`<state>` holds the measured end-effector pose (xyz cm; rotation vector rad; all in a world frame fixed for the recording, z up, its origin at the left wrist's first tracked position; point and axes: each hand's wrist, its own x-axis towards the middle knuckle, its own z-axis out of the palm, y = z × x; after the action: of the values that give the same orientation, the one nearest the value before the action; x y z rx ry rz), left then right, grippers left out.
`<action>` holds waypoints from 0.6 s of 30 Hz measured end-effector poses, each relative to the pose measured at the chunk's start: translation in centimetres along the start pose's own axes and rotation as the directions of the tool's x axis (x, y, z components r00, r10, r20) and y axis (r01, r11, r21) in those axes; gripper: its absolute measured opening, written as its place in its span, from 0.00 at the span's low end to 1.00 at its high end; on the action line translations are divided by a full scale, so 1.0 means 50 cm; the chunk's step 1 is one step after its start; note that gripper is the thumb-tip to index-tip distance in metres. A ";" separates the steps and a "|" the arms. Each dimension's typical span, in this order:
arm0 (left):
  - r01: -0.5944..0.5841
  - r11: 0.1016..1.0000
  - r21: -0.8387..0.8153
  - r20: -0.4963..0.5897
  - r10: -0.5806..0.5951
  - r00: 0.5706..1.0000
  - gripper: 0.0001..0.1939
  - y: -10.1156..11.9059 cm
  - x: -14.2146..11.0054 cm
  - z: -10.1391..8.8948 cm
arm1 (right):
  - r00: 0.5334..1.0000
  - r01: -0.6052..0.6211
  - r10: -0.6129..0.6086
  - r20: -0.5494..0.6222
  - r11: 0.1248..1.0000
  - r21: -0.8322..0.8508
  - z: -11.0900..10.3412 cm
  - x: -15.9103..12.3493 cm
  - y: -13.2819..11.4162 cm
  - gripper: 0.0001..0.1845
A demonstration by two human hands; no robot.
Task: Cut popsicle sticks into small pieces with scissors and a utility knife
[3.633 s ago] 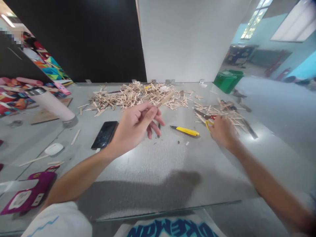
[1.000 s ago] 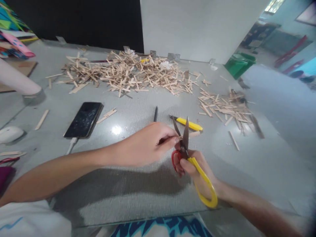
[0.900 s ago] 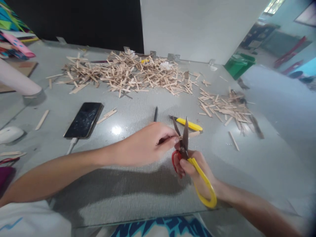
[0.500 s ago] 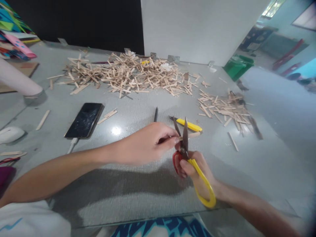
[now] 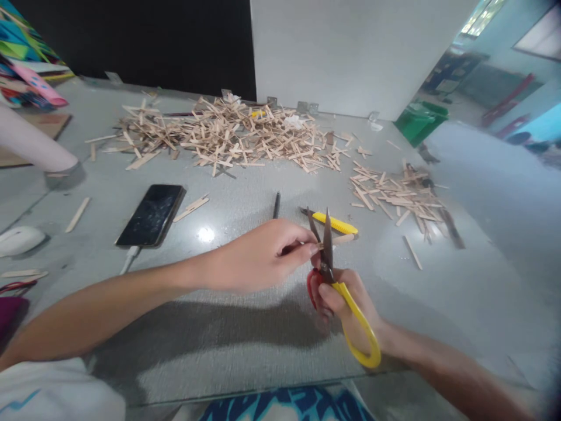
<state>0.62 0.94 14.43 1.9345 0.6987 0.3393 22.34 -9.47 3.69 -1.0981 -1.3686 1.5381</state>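
My right hand [image 5: 350, 304] is closed round the handles of a pair of scissors [image 5: 326, 263], one loop yellow and the other red. The blades point away from me and stand a little apart. Between them lies a wooden craft stick [image 5: 343, 239], its far end sticking out to the right. My left hand [image 5: 272, 251] pinches the stick's near end with thumb and fingers, just left of the blades. A yellow box cutter [image 5: 337, 223] rests on the table just beyond the blades. Behind my left hand lies a dark pen [image 5: 276, 206], partly covered.
A big heap of craft sticks [image 5: 232, 134] runs along the back, with a smaller pile [image 5: 398, 190] at the right. Left of my hands is a phone [image 5: 151, 215] with a white cable. A white mouse [image 5: 20, 240] sits at far left; a green bin [image 5: 421, 121] stands beyond the table.
Hardly anything differs: the view has shifted very slightly. Both hands, the scissors and the stick keep the same positions, with the blades still around the stick.
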 end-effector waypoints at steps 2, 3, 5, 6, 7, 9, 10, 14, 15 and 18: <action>-0.002 1.000 -0.006 0.003 0.002 1.000 0.16 0.000 0.000 0.000 | 1.000 -0.003 0.003 0.006 1.000 -0.002 -0.001 0.000 -0.001 0.25; -0.005 1.000 -0.011 0.003 0.005 1.000 0.16 -0.001 0.000 0.000 | 1.000 -0.005 0.005 0.006 1.000 -0.007 -0.001 0.000 -0.001 0.25; -0.005 1.000 -0.017 0.002 0.005 1.000 0.16 -0.002 0.000 0.001 | 1.000 -0.008 0.008 0.006 1.000 -0.017 -0.001 -0.001 -0.001 0.26; -0.002 1.000 -0.018 0.001 0.002 1.000 0.16 -0.002 0.000 0.001 | 1.000 -0.009 0.009 0.007 1.000 -0.019 -0.001 -0.001 0.000 0.26; 0.001 1.000 -0.019 0.003 -0.001 1.000 0.17 -0.002 0.001 0.001 | 1.000 -0.007 0.007 0.009 1.000 -0.021 -0.001 -0.001 0.000 0.26; 0.009 1.000 -0.020 0.008 -0.009 1.000 0.17 -0.002 0.002 0.000 | 1.000 -0.010 0.010 0.015 1.000 -0.023 0.000 -0.002 0.001 0.26; 0.013 1.000 -0.022 0.012 -0.013 1.000 0.17 0.000 0.002 0.000 | 1.000 -0.012 0.012 0.017 1.000 -0.023 0.000 -0.001 0.002 0.26; 0.041 0.998 -0.056 0.023 -0.040 0.999 0.15 0.006 0.001 -0.002 | 1.000 0.004 -0.004 0.029 1.000 -0.010 -0.001 0.006 -0.001 0.27; 0.053 0.996 -0.076 0.019 -0.052 0.998 0.15 0.007 0.000 -0.003 | 0.999 0.030 -0.030 0.035 1.000 -0.008 -0.001 0.009 -0.005 0.27; 0.057 0.988 -0.145 -0.017 -0.061 0.998 0.17 0.004 -0.003 -0.006 | 0.993 0.103 -0.102 0.058 0.995 -0.018 -0.001 0.017 -0.028 0.29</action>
<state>0.41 1.03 14.76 1.7723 0.7245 0.3647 22.14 -8.50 4.99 -0.9882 -1.4598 1.4937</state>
